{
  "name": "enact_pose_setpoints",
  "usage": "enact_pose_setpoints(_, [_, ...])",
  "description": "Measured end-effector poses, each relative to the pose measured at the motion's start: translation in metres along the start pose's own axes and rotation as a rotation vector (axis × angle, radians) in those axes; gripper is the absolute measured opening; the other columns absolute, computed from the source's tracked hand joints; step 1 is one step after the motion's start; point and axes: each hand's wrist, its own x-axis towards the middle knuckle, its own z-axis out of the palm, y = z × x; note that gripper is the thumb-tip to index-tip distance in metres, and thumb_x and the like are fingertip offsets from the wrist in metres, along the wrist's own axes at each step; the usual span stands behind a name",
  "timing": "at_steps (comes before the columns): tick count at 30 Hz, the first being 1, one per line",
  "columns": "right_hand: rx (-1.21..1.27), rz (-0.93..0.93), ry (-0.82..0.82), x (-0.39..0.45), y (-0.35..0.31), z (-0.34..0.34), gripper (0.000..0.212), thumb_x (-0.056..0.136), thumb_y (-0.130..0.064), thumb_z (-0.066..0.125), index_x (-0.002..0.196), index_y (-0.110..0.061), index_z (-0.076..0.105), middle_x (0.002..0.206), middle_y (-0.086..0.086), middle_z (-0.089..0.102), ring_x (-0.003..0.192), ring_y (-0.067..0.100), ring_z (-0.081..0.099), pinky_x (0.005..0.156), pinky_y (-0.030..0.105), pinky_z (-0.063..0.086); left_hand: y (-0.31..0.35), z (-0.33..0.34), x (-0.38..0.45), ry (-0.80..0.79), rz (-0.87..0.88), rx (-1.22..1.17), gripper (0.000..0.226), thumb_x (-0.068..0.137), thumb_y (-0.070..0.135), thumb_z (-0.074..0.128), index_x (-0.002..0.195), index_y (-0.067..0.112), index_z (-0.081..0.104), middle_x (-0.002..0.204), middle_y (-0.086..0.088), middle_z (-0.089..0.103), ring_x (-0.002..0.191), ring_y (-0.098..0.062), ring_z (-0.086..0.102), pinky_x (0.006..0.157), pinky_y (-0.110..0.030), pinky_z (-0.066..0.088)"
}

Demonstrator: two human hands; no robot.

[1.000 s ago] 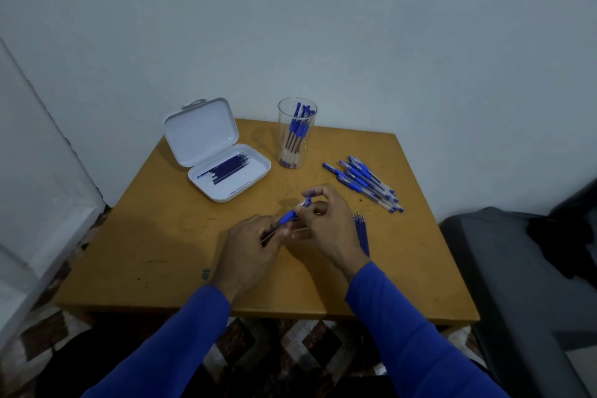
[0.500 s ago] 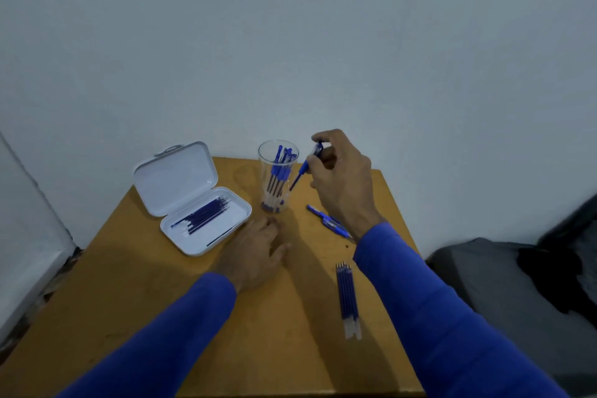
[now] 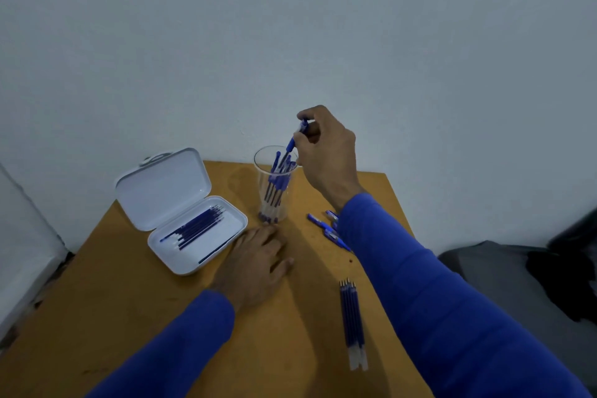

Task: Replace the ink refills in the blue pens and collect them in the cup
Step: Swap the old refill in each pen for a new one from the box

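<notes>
Now the blue pen [image 3: 295,139] has come over the clear cup [image 3: 274,186], its low end dipping inside the rim among the pens already standing there. Pinching the pen's top is the right hand [image 3: 326,152], fingers closed. Flat and open on the table [image 3: 129,317] lies the left hand [image 3: 255,263], holding nothing, just beside the cup. Nearby sit a white case [image 3: 181,207] of refills, loose refills [image 3: 352,320] and more pens [image 3: 328,229].

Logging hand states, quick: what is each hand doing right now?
Left hand: open, flat on the table, holding nothing.
Right hand: closed on a blue pen over the cup.
</notes>
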Motion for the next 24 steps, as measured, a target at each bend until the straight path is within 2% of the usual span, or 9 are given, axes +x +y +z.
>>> enact_pose_setpoints(2, [-0.113,-0.018,-0.074,0.002,0.006,0.007,0.017,0.097,-0.012,0.063,0.113,-0.014,0.07,0.095,-0.007,0.069,0.089,0.011,0.067,0.083,0.035,0.06,0.0,0.001,0.0,0.002,-0.004,0.001,0.059,0.099,0.062,0.04,0.146,0.029,0.049,0.162,0.008,0.028,0.149,-0.013,0.019,0.124,-0.038,0.02])
enact_pose_setpoints(4, [-0.215,-0.041,-0.15,0.003,0.011,0.015,0.019,0.099,-0.018,0.063,0.113,-0.013,0.073,0.103,-0.003,0.073,0.094,0.012,0.067,0.087,0.034,0.058,-0.001,0.001,-0.001,-0.003,-0.011,0.004,0.059,0.099,0.063,0.039,0.147,0.03,0.048,0.162,0.009,0.027,0.149,-0.013,0.019,0.124,-0.039,0.021])
enact_pose_setpoints(8, [-0.345,-0.001,-0.238,0.007,0.017,0.024,0.019,0.098,-0.019,0.062,0.102,-0.009,0.078,0.1,0.002,0.076,0.088,0.015,0.068,0.078,0.035,0.06,0.0,0.001,-0.001,-0.021,-0.024,0.006,0.06,0.098,0.064,0.038,0.148,0.031,0.046,0.164,0.01,0.025,0.151,-0.012,0.016,0.124,-0.041,0.021])
enact_pose_setpoints(11, [-0.379,0.039,-0.302,0.009,0.021,0.029,0.017,0.095,-0.017,0.063,0.107,-0.015,0.076,0.103,0.0,0.074,0.091,0.016,0.068,0.077,0.033,0.06,0.0,0.0,-0.001,-0.025,-0.022,0.01,0.06,0.099,0.064,0.037,0.148,0.031,0.046,0.164,0.009,0.024,0.151,-0.012,0.014,0.125,-0.041,0.019])
enact_pose_setpoints(15, [-0.412,0.069,-0.368,0.011,0.024,0.034,0.007,0.092,-0.015,0.067,0.092,-0.021,0.07,0.089,-0.003,0.07,0.082,0.015,0.067,0.069,0.03,0.058,0.0,0.0,-0.001,-0.026,-0.027,0.019,0.059,0.099,0.064,0.036,0.147,0.031,0.046,0.164,0.009,0.024,0.152,-0.013,0.014,0.125,-0.041,0.018])
enact_pose_setpoints(18, [-0.409,0.084,-0.382,0.01,0.026,0.035,0.009,0.093,-0.014,0.066,0.09,-0.019,0.073,0.087,-0.003,0.071,0.081,0.014,0.068,0.067,0.027,0.055,0.001,0.001,-0.001,-0.024,-0.029,0.023,0.059,0.099,0.064,0.037,0.147,0.031,0.047,0.164,0.009,0.024,0.152,-0.013,0.014,0.125,-0.041,0.017])
enact_pose_setpoints(21, [-0.369,0.06,-0.344,0.008,0.027,0.032,0.013,0.096,-0.015,0.064,0.1,-0.015,0.076,0.096,-0.002,0.073,0.088,0.013,0.067,0.073,0.025,0.055,0.003,-0.002,-0.001,-0.02,-0.025,0.023,0.058,0.1,0.062,0.038,0.148,0.031,0.047,0.164,0.009,0.023,0.152,-0.013,0.013,0.124,-0.039,0.015])
enact_pose_setpoints(24, [-0.326,0.018,-0.268,0.004,0.025,0.023,0.016,0.098,-0.014,0.062,0.106,-0.014,0.075,0.104,-0.002,0.074,0.089,0.008,0.062,0.069,0.01,0.043,0.004,-0.002,-0.001,-0.018,-0.019,0.016,0.058,0.1,0.061,0.039,0.147,0.029,0.048,0.164,0.007,0.025,0.152,-0.013,0.015,0.125,-0.039,0.016])
